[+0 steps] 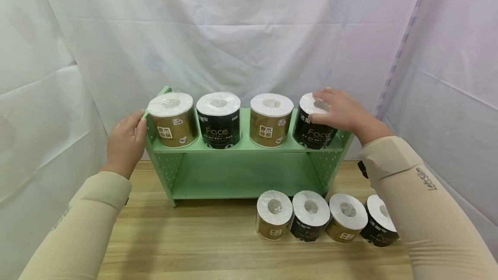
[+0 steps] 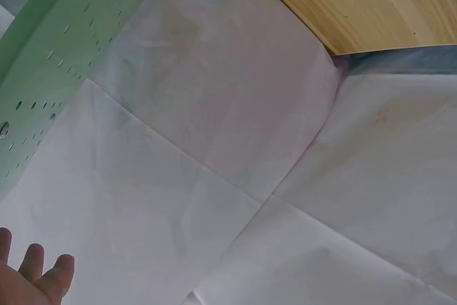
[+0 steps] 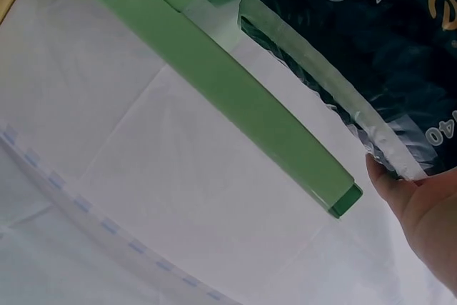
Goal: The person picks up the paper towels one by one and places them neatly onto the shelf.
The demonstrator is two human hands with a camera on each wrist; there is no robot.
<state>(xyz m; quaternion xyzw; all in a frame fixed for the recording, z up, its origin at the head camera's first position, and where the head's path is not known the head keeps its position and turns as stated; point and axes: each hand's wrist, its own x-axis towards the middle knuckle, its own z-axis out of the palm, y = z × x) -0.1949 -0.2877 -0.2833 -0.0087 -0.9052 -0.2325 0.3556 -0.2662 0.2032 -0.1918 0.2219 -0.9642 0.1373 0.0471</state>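
A green two-tier shelf (image 1: pixel 245 141) stands on the table. My left hand (image 1: pixel 128 139) pinches the upper edge of its left side panel (image 2: pixel 71 48); several fingertips show in the left wrist view. My right hand (image 1: pixel 342 111) grips the rightmost black-wrapped toilet paper roll (image 1: pixel 311 128) from above and its right side, at the upper board's right end. In the right wrist view, my thumb presses the rim of this roll (image 3: pixel 357 48). To its left on that board stand a brown roll (image 1: pixel 270 126), a black roll (image 1: pixel 218 126) and another brown roll (image 1: pixel 175 124), all upright and spaced apart.
In front of the shelf's right part, a brown roll (image 1: pixel 274 213), a black roll (image 1: pixel 310 215), another brown roll (image 1: pixel 346 217) and another black roll (image 1: pixel 379 224) form a row on the wooden table (image 1: pixel 194 245). White cloth (image 1: pixel 241 46) hangs behind and at both sides.
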